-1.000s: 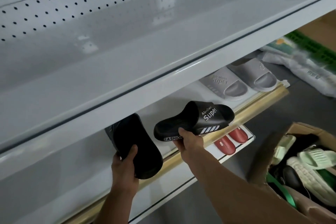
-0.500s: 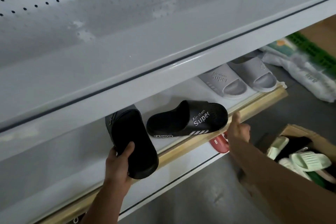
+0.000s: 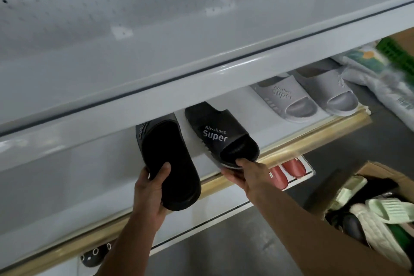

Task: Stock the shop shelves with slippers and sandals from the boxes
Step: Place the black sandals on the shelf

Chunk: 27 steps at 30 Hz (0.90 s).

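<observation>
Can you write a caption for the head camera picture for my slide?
Left hand and right hand each hold a black slipper at the middle shelf.

Middle shelf [image 3: 291,134]: low gap, half taken.
Upper shelf lip [image 3: 201,87] overhangs it; grey slippers [image 3: 307,98] fill right end, black slippers [image 3: 221,136] the centre; bare deck left, wooden front rail [image 3: 313,134] edges entry.

Right hand [image 3: 248,177] back from the box, grip on the turned "Super" slipper [image 3: 220,135].
</observation>
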{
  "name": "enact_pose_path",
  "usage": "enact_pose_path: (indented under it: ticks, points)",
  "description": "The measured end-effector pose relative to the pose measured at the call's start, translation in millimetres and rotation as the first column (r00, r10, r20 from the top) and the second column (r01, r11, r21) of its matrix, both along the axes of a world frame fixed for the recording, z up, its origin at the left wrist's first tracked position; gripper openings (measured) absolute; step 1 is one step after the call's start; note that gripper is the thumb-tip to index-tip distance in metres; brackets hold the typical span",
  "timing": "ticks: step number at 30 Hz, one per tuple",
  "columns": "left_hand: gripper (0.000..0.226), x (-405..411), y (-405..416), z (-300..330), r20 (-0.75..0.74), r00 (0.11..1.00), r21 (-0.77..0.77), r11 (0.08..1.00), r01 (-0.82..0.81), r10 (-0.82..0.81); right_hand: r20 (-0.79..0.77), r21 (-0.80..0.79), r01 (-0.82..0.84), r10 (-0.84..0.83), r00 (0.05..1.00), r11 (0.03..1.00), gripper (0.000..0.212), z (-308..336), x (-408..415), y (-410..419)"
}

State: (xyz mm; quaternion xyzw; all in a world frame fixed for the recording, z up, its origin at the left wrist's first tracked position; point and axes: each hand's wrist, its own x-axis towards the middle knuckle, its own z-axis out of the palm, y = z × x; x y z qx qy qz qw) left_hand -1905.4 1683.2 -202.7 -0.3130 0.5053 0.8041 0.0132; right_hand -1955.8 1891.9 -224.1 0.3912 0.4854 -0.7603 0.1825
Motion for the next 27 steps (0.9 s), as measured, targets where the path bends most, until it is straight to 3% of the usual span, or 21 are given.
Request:
enact_pose_path:
  ticks: [4, 10, 13, 16, 18, 20, 23, 25, 27]
  points:
    - [0.053, 5.3, -0.5, 0.0, -0.030, 0.999, -0.001, 1.000, 0.010, -0.010, 0.061, -0.008, -0.176, 0.176, 0.983, 0.984, 0.028, 3.1, 1.5, -37.3]
    - [0.054, 14.3, -12.2, 1.0, -0.010, 0.995, -0.030, 0.994, 0.102, -0.103, 0.171, 0.112, -0.400, 0.379, 0.909, 0.909, 0.063, 11.8, 8.6, -37.7]
    - [0.056, 20.8, -23.8, 4.7, 0.000, 0.977, -0.046, 0.976, 0.212, -0.213, 0.098, 0.259, -0.327, 0.312, 0.945, 0.909, 0.059, 15.6, 4.4, -21.5]
    - [0.050, 25.0, -35.4, 13.1, 0.023, 0.922, -0.047, 0.921, 0.388, -0.387, -0.084, 0.221, -0.220, 0.244, 0.966, 0.950, 0.058, 26.8, -11.9, -4.0]
    - [0.046, 22.6, -37.7, 19.6, 0.078, 0.820, -0.118, 0.812, 0.572, -0.567, -0.163, 0.191, -0.300, 0.332, 0.929, 0.934, 0.066, 35.9, -22.3, 8.9]
    - [0.046, 16.3, -35.2, 24.6, 0.143, 0.689, -0.154, 0.672, 0.725, -0.711, -0.145, 0.264, -0.389, 0.435, 0.889, 0.883, 0.065, 41.3, -29.8, 24.0]
    - [0.044, 4.2, -25.0, 32.6, 0.185, 0.593, -0.138, 0.577, 0.805, -0.784, -0.090, 0.377, -0.453, 0.519, 0.850, 0.808, 0.040, 40.5, -35.1, 48.6]
    - [0.041, -5.2, -16.0, 36.2, 0.219, 0.588, -0.190, 0.557, 0.809, -0.779, -0.107, 0.407, -0.402, 0.480, 0.871, 0.820, 0.029, 39.1, -36.6, 63.6]
    - [0.040, -14.5, -3.4, 37.4, 0.251, 0.712, -0.217, 0.679, 0.701, -0.655, -0.116, 0.432, -0.268, 0.348, 0.930, 0.861, 0.026, 41.4, -37.0, 75.4]
